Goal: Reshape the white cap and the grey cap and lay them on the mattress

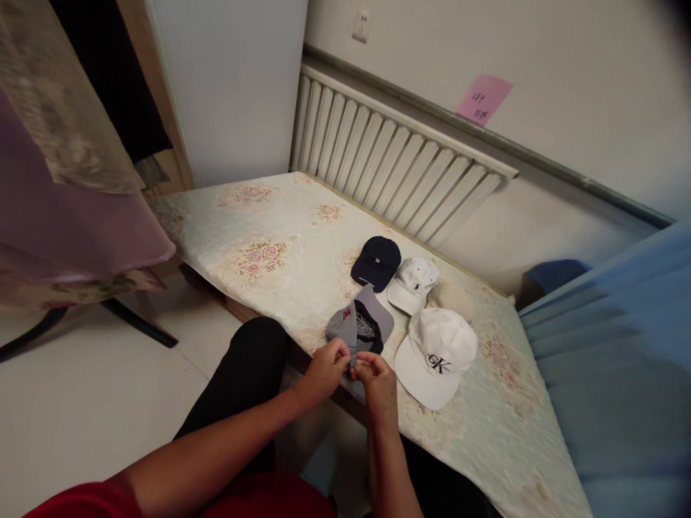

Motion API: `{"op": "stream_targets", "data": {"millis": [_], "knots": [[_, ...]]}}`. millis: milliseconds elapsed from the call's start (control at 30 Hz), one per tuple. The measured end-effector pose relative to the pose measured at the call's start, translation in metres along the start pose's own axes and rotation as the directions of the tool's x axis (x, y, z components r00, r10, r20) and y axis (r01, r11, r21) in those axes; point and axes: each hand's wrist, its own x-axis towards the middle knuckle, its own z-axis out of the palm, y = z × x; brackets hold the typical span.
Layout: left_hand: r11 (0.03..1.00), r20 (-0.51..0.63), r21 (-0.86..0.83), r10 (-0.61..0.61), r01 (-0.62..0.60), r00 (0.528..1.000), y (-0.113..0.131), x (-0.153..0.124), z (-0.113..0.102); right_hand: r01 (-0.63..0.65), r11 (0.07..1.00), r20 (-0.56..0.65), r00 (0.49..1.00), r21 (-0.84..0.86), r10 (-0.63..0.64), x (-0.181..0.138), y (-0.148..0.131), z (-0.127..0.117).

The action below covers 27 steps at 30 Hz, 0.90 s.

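Observation:
A grey cap [360,325] lies upside down at the near edge of a floral mattress [270,237], its dark inside showing. My left hand [324,368] and my right hand [378,381] both pinch the strap at the back of this cap, fingers closed. To the right lies a white cap [436,354] with black letters. Behind it sit a smaller white cap [413,283] and a navy cap [376,262]. A pale beige cap [454,298] lies beside the small white one.
A white radiator [399,165] runs along the wall behind the mattress. Blue fabric [615,360] covers the right side. A pink note [484,98] sticks to the wall. Hanging clothes [70,187] stand at the left over a white floor [80,410].

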Motion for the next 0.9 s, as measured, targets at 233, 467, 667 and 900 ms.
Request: {"op": "stream_targets", "data": {"millis": [233,467,667,900], "knots": [[0.999,0.004,0.043,0.026,-0.026,1.0,0.0,-0.001,0.0,-0.029,1.0,-0.107,0.994,0.004,0.029,0.001,0.004,0.003],[0.996,0.005,0.066,0.053,-0.053,0.999,-0.002,-0.002,0.001,-0.051,0.999,-0.095,0.994,-0.013,0.05,-0.001,-0.001,0.007],[0.993,-0.001,0.085,0.078,-0.078,0.997,-0.004,-0.002,0.0,-0.026,0.99,0.034,0.999,-0.142,0.031,-0.003,-0.013,0.003],[0.998,0.045,0.018,0.051,-0.052,0.998,-0.003,-0.001,-0.003,0.04,0.947,0.2,0.98,-0.32,0.026,0.005,-0.036,-0.002]]}}
